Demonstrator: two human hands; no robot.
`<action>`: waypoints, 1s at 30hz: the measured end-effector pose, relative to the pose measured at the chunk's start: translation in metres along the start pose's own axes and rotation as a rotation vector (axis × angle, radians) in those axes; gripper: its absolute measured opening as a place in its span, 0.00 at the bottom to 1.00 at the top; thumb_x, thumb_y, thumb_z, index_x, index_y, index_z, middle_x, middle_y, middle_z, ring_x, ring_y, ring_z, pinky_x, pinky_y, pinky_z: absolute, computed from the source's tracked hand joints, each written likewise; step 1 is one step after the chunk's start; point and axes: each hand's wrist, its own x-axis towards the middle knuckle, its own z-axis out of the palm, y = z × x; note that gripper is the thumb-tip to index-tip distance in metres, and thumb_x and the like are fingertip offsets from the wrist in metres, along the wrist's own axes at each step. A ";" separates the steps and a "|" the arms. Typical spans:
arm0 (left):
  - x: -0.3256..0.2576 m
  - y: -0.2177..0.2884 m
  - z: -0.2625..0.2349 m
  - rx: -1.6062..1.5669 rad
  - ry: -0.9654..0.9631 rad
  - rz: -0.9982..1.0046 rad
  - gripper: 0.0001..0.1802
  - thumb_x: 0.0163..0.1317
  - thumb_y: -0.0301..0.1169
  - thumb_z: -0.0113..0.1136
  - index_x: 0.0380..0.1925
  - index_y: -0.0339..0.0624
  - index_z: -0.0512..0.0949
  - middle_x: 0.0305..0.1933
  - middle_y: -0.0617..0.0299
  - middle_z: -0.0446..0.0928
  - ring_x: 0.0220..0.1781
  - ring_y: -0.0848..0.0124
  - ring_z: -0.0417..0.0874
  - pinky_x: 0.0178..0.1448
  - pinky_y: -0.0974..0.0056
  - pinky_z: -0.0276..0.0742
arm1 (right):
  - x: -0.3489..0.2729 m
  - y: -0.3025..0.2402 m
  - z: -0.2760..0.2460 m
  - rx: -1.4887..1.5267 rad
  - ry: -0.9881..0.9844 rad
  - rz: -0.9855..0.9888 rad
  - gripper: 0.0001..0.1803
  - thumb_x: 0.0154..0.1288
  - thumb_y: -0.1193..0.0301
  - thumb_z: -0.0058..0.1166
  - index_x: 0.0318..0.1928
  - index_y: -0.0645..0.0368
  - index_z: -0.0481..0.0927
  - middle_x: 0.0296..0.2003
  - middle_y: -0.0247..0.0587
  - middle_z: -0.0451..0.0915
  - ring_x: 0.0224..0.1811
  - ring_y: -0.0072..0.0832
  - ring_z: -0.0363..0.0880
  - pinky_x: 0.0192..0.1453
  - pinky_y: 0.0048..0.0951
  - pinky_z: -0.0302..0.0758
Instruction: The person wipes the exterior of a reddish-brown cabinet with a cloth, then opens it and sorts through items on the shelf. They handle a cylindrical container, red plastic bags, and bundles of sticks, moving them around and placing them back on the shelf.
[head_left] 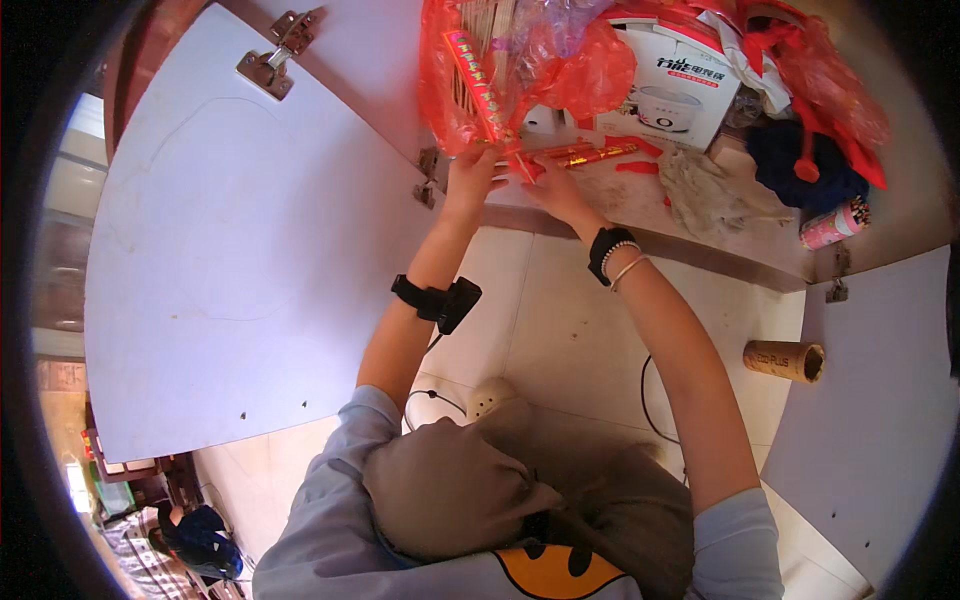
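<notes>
Head view: what are the hands at, and where is it?

A translucent red plastic bag (437, 105), crumpled and glossy, on the cabinet shelf (625, 205). Thin tan sticks (492, 30) show through it, with a long red strip (470, 75) slanting down along them.

And the fingers?

The left hand (472, 182) is at the bag's lower end, its fingers reaching toward the right hand (562, 195); whether they pinch the plastic, I cannot tell. The right fingertips are at a pointed red end just beside them; their grip is unclear too.

Any lettering?

Yellowish characters run down the strip, and gold marks show on a slim red packet (603, 155) near the right hand. The white appliance carton (695, 92) behind bears bold black characters, smaller red print and a pictured round pot. A brown cardboard tube (783, 361) carries dark capitals.
</notes>
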 end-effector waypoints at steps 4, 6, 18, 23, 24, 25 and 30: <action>0.002 0.002 -0.002 0.080 0.034 0.060 0.14 0.63 0.35 0.51 0.43 0.37 0.76 0.39 0.60 0.79 0.38 0.71 0.80 0.42 0.67 0.76 | 0.008 0.004 -0.003 -0.142 -0.041 0.116 0.13 0.55 0.67 0.57 0.39 0.61 0.79 0.30 0.46 0.79 0.27 0.34 0.77 0.37 0.32 0.74; 0.002 0.002 -0.003 0.103 0.037 0.071 0.14 0.63 0.35 0.52 0.42 0.37 0.77 0.38 0.61 0.79 0.37 0.72 0.80 0.41 0.68 0.76 | 0.006 0.000 -0.013 -0.126 -0.054 0.121 0.11 0.56 0.66 0.56 0.35 0.60 0.80 0.33 0.47 0.81 0.36 0.39 0.79 0.41 0.36 0.74; -0.032 0.004 -0.012 0.020 0.010 0.095 0.13 0.65 0.34 0.52 0.40 0.35 0.76 0.34 0.60 0.78 0.34 0.73 0.80 0.40 0.68 0.76 | -0.005 -0.072 -0.075 0.469 -0.180 0.205 0.10 0.63 0.67 0.54 0.38 0.61 0.79 0.26 0.28 0.77 0.25 0.14 0.70 0.30 0.19 0.67; -0.056 0.025 -0.035 -0.165 0.135 0.148 0.12 0.65 0.33 0.51 0.37 0.34 0.76 0.30 0.60 0.78 0.32 0.75 0.79 0.40 0.70 0.75 | 0.000 -0.119 -0.078 0.825 -0.256 0.432 0.13 0.65 0.63 0.52 0.40 0.59 0.80 0.27 0.27 0.75 0.24 0.12 0.66 0.29 0.15 0.64; -0.059 0.029 -0.039 -0.176 0.149 0.145 0.12 0.65 0.33 0.51 0.38 0.35 0.76 0.31 0.60 0.78 0.32 0.75 0.78 0.40 0.70 0.75 | 0.000 -0.127 -0.077 0.881 -0.244 0.457 0.13 0.65 0.62 0.52 0.41 0.59 0.79 0.27 0.28 0.75 0.24 0.12 0.66 0.29 0.14 0.64; -0.063 0.032 -0.042 -0.178 0.151 0.150 0.12 0.65 0.33 0.51 0.38 0.35 0.76 0.31 0.61 0.78 0.32 0.76 0.78 0.40 0.70 0.75 | 0.001 -0.134 -0.076 0.938 -0.237 0.474 0.13 0.66 0.62 0.51 0.41 0.59 0.79 0.28 0.28 0.75 0.24 0.12 0.65 0.29 0.14 0.64; -0.073 0.031 -0.056 -0.192 0.162 0.162 0.12 0.65 0.34 0.50 0.37 0.35 0.76 0.31 0.62 0.78 0.31 0.76 0.77 0.40 0.70 0.75 | 0.010 -0.154 -0.066 1.005 -0.248 0.523 0.12 0.65 0.63 0.52 0.41 0.59 0.79 0.28 0.30 0.75 0.24 0.12 0.65 0.29 0.14 0.64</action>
